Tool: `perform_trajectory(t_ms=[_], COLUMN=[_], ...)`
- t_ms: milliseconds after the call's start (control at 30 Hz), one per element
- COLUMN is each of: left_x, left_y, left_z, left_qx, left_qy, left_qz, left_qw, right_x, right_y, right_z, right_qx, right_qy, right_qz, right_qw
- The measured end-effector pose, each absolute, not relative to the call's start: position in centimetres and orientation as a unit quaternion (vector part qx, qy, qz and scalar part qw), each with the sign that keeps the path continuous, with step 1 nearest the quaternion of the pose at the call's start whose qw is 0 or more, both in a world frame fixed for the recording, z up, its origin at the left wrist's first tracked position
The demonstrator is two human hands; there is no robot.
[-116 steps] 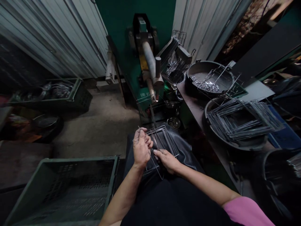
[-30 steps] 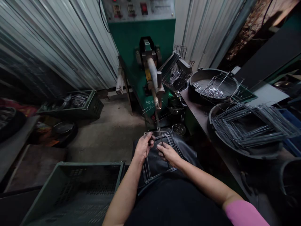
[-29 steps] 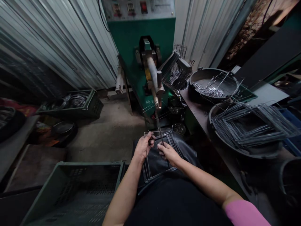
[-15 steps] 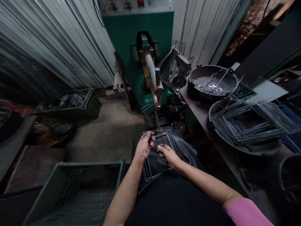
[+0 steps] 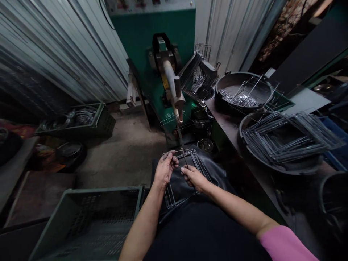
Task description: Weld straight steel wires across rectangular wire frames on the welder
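My right hand [image 5: 193, 177] is closed around long, thin metal tongs [image 5: 181, 139], which reach up to the electrode tip [image 5: 179, 116] of the green machine. Thin wires stick out to the left at that tip. My left hand [image 5: 166, 169] is closed, fingertips pinched together, just left of the tongs; what it holds is too small to make out. Beneath both hands, several rectangular wire frames [image 5: 170, 197] lie on the dark apron [image 5: 217, 172] over my lap.
The green machine [image 5: 138, 32] stands ahead. On the right-hand bench, one round pan [image 5: 240, 156] bears stacked wire frames [image 5: 301, 125], another [image 5: 217, 98] small wire pieces. A green crate [image 5: 103, 189] is at lower left; a second crate [image 5: 107, 125] with wire parts lies farther back.
The view has shifted slightly, so the surroundings sit a little further left and up. Both hands keep nearly the same pose, and the tongs still reach the electrode tip.
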State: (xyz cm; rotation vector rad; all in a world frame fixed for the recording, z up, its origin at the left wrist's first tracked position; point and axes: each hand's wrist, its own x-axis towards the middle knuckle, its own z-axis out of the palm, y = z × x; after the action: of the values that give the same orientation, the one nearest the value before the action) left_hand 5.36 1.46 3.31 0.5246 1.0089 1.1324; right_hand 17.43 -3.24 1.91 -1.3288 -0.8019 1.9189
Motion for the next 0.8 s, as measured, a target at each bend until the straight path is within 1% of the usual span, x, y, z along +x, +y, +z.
perform_trajectory(t_ms=[633, 800], left_x=[4.7, 4.1], left_y=[1.2, 1.9], left_z=[1.9, 1.5], left_qx=[0.293, 0.315], left_qy=[0.479, 0.539], left_qz=[0.494, 0.446], left_qw=[0.664, 0.641], right_x=[17.2, 18.4], right_y=[-3.2, -3.2], right_z=[0.7, 2.1], right_qx=[-0.503, -0.462], right_qy=[-0.289, -0.321], right_qz=[0.760, 0.793], right_qw=[0.293, 0.234])
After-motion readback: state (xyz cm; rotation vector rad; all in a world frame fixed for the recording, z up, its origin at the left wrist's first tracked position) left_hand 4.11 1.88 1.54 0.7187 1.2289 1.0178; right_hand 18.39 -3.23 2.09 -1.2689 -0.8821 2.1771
